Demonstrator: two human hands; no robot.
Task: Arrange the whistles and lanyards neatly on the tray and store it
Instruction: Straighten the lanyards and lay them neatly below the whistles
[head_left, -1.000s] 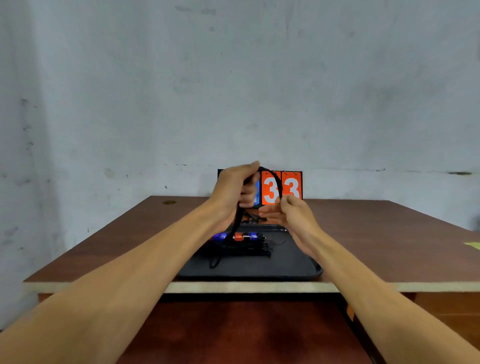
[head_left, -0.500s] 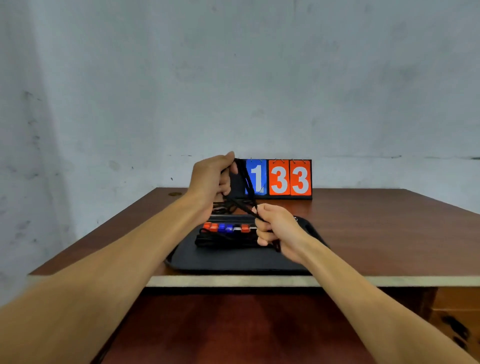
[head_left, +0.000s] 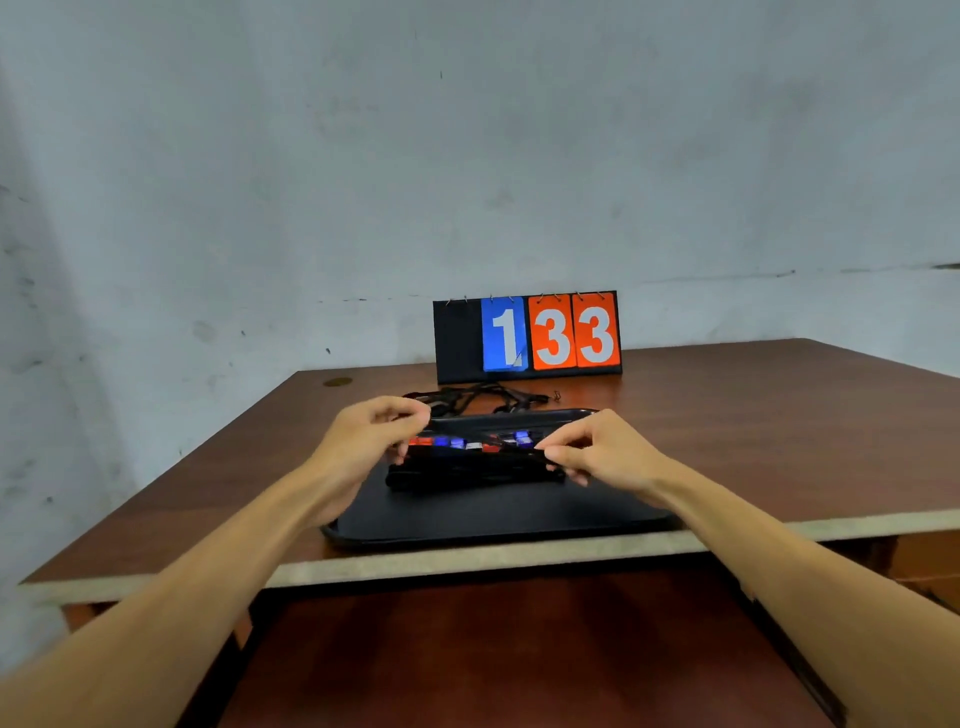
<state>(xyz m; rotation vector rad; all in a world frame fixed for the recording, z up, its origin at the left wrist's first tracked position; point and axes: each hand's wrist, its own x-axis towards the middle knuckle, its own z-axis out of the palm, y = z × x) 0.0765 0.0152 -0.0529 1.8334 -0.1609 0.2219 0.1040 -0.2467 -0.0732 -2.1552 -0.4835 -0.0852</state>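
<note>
I see my left hand (head_left: 371, 441) and right hand (head_left: 605, 452) each pinching one end of a single black lanyard (head_left: 498, 451), stretched flat just above the one black tray (head_left: 493, 519) near the table's (head_left: 753, 441) front edge. On the tray sit a row of red and blue whistles (head_left: 457, 442), too blurred to count, and a dark bundle (head_left: 467, 475). Loose cords (head_left: 483, 397) lie behind it, before a scoreboard (head_left: 457, 338) with three number cards.

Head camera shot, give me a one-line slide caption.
Left hand and right hand hold a black lanyard over whistles on the black tray, scoreboard behind.
</note>
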